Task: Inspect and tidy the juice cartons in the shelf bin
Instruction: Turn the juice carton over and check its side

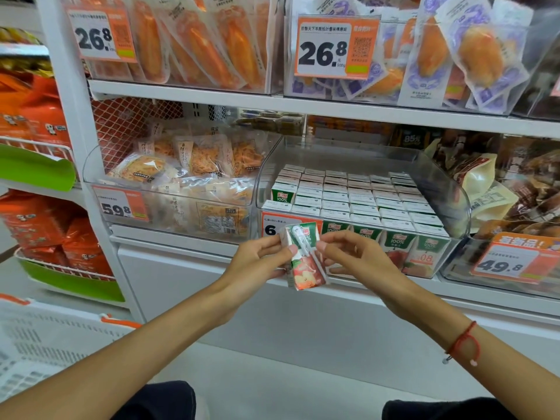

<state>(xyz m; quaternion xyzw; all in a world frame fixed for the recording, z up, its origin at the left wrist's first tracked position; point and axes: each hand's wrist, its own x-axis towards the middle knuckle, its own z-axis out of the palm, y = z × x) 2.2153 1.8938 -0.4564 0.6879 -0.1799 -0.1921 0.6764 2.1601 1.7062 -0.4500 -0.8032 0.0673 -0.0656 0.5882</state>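
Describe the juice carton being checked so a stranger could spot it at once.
Find the clear bin of juice cartons on the middle shelf. Just in front of it, the left hand and right hand hold one carton. Unlike the packed rows, it is out, tilted, straw side showing.

Two hands, the left hand (pixel 257 262) and the right hand (pixel 357 256). One juice box (pixel 304 262) held up. Five orange price tags. One red wrist string (pixel 463 344).

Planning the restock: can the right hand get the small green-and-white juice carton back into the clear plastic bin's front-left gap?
Probably yes: the bin is open-topped, and nothing blocks the right hand holding the carton.
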